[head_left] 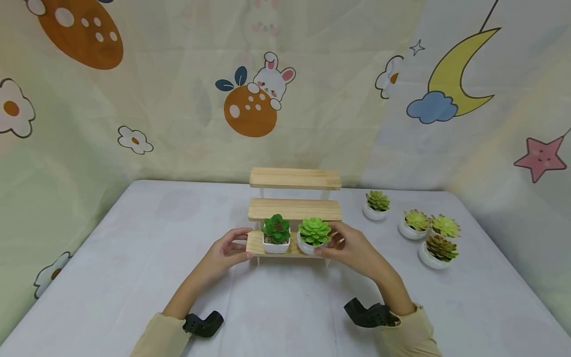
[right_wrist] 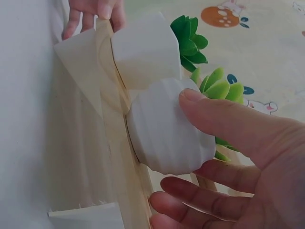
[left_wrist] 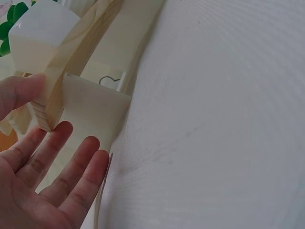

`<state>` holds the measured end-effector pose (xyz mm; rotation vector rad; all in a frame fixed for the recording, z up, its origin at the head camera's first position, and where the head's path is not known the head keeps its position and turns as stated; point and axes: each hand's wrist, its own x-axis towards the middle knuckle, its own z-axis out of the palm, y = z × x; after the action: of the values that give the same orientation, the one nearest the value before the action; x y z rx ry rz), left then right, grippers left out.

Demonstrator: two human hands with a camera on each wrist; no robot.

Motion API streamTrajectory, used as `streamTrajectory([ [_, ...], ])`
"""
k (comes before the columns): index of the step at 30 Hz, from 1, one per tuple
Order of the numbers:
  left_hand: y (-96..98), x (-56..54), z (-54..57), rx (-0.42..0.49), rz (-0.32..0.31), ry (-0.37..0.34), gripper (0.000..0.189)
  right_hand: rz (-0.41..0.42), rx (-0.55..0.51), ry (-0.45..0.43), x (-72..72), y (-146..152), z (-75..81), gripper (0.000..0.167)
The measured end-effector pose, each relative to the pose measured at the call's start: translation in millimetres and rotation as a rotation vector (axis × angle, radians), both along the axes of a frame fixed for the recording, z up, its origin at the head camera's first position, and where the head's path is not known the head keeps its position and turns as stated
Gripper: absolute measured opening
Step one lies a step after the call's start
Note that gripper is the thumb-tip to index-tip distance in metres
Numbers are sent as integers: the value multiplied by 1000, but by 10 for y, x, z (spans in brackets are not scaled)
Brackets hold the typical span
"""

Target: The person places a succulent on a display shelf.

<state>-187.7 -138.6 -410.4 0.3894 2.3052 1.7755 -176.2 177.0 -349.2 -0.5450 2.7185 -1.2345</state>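
A three-tier plant stand [head_left: 294, 209] with light wooden boards stands on the table. My left hand [head_left: 227, 249] pinches the left end of its lowest board [left_wrist: 76, 50] between thumb and forefinger, the other fingers spread below. On that board sits a dark green succulent in a square white pot [head_left: 276, 247]. Beside it, on the right, is a light green succulent [head_left: 314, 231] in a round ribbed white pot [right_wrist: 167, 131]. The thumb and forefinger of my right hand [head_left: 350, 249] pinch this round pot, whose base is at the board.
Several more succulents in round white pots stand on the right of the table [head_left: 169, 277]: one pale green plant [head_left: 377, 201] near the back, and a cluster with a reddish-green plant [head_left: 441, 248] at its front. A printed cloth [head_left: 321, 124] hangs behind.
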Motion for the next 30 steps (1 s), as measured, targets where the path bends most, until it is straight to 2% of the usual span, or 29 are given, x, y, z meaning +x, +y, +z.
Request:
streamTrajectory([
  [6, -7, 9, -4, 4, -4, -2, 56, 10, -8, 53, 26, 60, 42, 60],
  [12, -11, 11, -1, 8, -5, -2, 56, -46, 12, 89, 56, 197, 153, 45],
  [22, -4, 9, 6, 6, -6, -4, 56, -223, 83, 121, 125, 602, 294, 47],
  [30, -7, -1, -4, -14, 11, -6, 56, -425, 170, 145, 186, 1068, 317, 56],
])
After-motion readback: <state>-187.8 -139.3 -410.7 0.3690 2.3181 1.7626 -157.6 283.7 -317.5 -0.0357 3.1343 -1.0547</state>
